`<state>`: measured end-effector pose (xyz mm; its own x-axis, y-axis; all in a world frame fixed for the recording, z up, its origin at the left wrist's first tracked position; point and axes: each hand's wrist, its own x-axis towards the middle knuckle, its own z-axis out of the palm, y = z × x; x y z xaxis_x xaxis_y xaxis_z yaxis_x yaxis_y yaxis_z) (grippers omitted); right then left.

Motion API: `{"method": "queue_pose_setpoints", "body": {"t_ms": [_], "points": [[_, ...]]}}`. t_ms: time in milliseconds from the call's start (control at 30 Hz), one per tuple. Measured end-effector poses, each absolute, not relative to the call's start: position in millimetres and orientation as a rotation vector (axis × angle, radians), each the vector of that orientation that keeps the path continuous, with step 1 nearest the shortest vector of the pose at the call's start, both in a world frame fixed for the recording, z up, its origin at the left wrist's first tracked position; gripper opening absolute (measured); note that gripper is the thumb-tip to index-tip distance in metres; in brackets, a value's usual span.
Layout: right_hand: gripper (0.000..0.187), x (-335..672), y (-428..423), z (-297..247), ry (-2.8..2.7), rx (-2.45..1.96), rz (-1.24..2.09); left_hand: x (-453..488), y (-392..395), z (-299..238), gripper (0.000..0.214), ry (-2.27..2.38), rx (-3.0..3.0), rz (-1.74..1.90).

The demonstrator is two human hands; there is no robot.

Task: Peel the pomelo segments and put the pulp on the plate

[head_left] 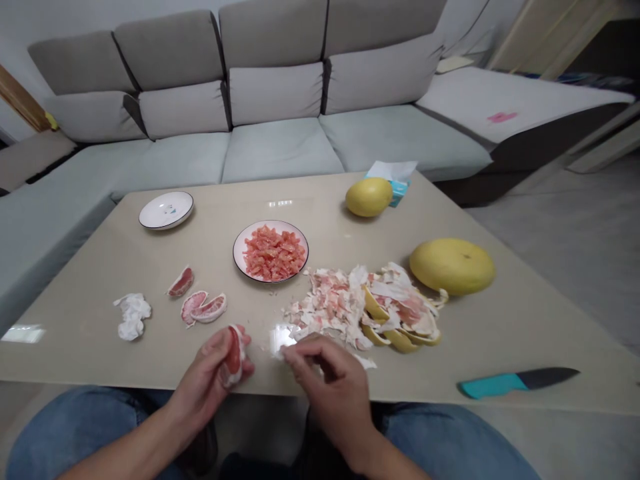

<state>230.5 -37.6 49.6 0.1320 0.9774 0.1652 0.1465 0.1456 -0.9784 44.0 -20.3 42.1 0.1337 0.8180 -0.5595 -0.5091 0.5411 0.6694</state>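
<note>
Pink pomelo segment (pixel 233 357) is pinched in the curled fingers of the left hand (pixel 210 380), while the fingertips (pixel 295 351) of the right hand (pixel 327 387) are pressed together beside it, over the bench (pixel 85 313); anything between them is too small to tell. Shredded white pith (pixel 330 303) and yellow rind (pixel 400 340) are heaped just ahead, and a teal-handled knife (pixel 517 382) is laid to the right. Beyond, a plate of pink pulp (pixel 270 252), two whole pomelos (pixel 453 267) (pixel 369 197) and a grey sofa (pixel 275 87) are seen.
</note>
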Motion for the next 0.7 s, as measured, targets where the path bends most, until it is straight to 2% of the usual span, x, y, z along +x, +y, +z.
{"method": "queue_pose_setpoints", "body": {"t_ms": [67, 200, 433, 700], "points": [[0.014, 243, -29, 51, -1.321, -1.293, 0.86, 41, -16, 43, 0.031, 1.097, 0.337, 1.022], [0.013, 268, -7, 48, -1.501, -1.351, 0.639, 40, -17, 46, 0.029, 1.055, 0.418, 0.833], [0.031, 296, 9, 27, -1.865, -1.544, 0.187, 41, -21, 54, 0.025, 1.007, 0.702, 0.77], [0.022, 298, 11, 31, -2.051, -1.9, -0.141, 38, -22, 50, 0.032, 1.21, 0.975, 0.739]]}}
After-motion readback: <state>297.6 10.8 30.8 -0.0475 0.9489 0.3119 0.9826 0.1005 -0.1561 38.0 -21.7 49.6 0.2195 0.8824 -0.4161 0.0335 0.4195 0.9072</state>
